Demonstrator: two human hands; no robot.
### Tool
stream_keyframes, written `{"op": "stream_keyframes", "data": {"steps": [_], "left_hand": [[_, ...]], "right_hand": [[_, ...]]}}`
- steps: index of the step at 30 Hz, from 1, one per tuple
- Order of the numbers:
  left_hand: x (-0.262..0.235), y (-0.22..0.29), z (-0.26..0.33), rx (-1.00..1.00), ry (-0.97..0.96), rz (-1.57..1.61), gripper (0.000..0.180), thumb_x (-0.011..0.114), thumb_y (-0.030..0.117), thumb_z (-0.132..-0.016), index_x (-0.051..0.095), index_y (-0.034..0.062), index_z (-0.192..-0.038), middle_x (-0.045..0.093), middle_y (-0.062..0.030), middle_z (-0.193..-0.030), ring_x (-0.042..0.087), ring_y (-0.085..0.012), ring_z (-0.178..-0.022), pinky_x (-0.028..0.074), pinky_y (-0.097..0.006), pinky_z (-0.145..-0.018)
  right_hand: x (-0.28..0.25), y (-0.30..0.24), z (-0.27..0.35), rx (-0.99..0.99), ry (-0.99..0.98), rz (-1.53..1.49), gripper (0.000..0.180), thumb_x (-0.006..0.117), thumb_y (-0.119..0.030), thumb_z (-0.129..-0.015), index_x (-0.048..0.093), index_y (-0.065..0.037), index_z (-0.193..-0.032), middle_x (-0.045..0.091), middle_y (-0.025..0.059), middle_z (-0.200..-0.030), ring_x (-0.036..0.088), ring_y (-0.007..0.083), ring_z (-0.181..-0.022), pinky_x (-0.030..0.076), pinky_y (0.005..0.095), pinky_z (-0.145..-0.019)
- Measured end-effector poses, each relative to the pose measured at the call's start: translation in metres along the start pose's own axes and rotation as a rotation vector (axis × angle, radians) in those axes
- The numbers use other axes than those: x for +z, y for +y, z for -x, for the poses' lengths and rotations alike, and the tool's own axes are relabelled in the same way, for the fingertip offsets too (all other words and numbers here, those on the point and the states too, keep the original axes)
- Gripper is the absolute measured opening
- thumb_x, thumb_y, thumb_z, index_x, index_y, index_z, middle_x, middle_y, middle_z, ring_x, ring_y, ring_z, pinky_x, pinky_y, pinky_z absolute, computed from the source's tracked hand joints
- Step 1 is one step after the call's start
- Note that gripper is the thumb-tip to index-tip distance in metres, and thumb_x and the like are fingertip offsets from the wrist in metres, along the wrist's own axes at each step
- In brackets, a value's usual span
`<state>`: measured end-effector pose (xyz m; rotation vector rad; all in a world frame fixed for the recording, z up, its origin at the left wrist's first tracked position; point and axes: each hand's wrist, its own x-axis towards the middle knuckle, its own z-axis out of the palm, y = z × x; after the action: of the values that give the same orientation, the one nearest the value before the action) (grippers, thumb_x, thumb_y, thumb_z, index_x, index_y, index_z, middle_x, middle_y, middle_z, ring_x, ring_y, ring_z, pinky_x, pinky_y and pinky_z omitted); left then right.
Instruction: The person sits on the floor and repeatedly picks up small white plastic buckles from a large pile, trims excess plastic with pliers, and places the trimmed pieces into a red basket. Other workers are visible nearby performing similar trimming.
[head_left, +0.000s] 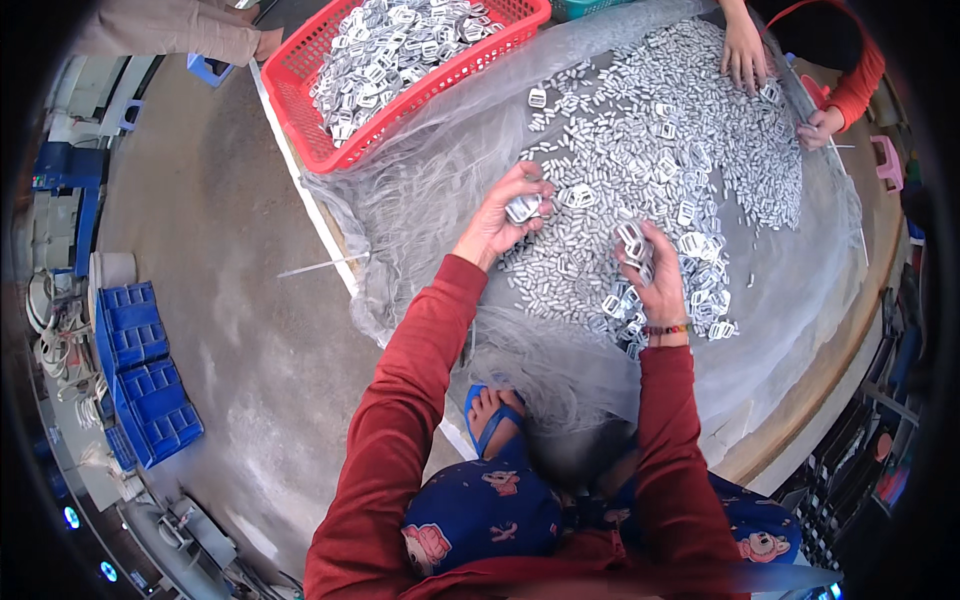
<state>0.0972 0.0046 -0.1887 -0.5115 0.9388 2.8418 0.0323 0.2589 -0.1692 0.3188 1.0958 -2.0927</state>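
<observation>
My left hand (497,212) is closed around a silvery metal buckle (523,208), above the left edge of a heap of small grey metal pellets (560,240). Farther right, my right hand (660,280) grips a few similar slotted buckles (632,242) between thumb and fingers. Just beyond its wrist lies a loose pile of buckles (708,290). One more buckle (579,196) rests on the pellets between my hands. Pellets and buckles are spread over a translucent mesh sheet (410,200).
A red plastic basket (290,120) full of buckles stands at the far left of the sheet. Another person's hand (743,55) reaches into the pellets at the far right; their other hand (820,128) is at the sheet's edge. Blue compartment trays (150,370) lie at the left.
</observation>
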Motion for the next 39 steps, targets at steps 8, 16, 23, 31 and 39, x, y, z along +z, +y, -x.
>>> {"op": "stream_keyframes", "data": {"steps": [8,16,23,31,39], "left_hand": [[0.003,-0.028,-0.064,0.377,0.087,-1.929,0.038,0.075,0.022,-0.07,0.062,0.0031,-0.1,0.063,-0.0212,-0.09,0.063,-0.0392,-0.089,0.051,-0.047,-0.078],[0.019,0.025,-0.029,-0.024,0.041,-0.705,0.017,0.071,0.018,-0.081,0.055,0.0128,-0.085,0.05,0.006,-0.07,0.049,-0.0041,-0.065,0.036,-0.022,-0.046],[0.032,0.192,-0.052,0.723,0.225,-0.153,0.037,0.063,0.032,-0.091,0.054,0.0013,-0.109,0.059,-0.0127,-0.101,0.06,-0.0239,-0.095,0.053,-0.042,-0.084],[-0.013,0.145,-0.019,1.172,1.047,-1.249,0.044,0.063,0.015,-0.087,0.05,0.0058,-0.128,0.047,-0.0182,-0.116,0.042,-0.0327,-0.113,0.032,-0.044,-0.103],[-0.041,0.172,-0.054,1.202,0.751,-1.681,0.012,0.061,0.007,-0.084,0.067,0.006,-0.094,0.058,-0.0117,-0.097,0.05,-0.0314,-0.102,0.041,-0.042,-0.09]], "right_hand": [[-0.008,-0.002,-0.013,-0.071,-0.027,-0.164,0.021,0.062,-0.02,-0.087,0.054,-0.009,-0.103,0.061,0.0132,-0.089,0.056,0.0216,-0.065,0.031,0.0183,-0.034],[0.023,0.017,-0.115,-0.567,0.14,1.753,0.026,0.071,-0.017,-0.082,0.059,-0.003,-0.1,0.065,0.0151,-0.087,0.066,0.0318,-0.079,0.052,0.0418,-0.062],[0.039,0.028,-0.104,-0.597,0.137,1.86,0.037,0.067,-0.009,-0.082,0.051,-0.004,-0.115,0.058,0.0202,-0.106,0.063,0.0399,-0.09,0.053,0.0474,-0.072],[0.034,0.031,-0.091,-0.565,0.101,1.824,0.025,0.068,-0.01,-0.082,0.056,-0.004,-0.103,0.054,0.0188,-0.105,0.061,0.0399,-0.089,0.052,0.0481,-0.072],[0.039,-0.001,-0.096,-0.037,0.06,0.763,0.014,0.06,-0.006,-0.081,0.051,-0.006,-0.09,0.061,0.0138,-0.084,0.058,0.0186,-0.062,0.044,0.0287,-0.043]]}}
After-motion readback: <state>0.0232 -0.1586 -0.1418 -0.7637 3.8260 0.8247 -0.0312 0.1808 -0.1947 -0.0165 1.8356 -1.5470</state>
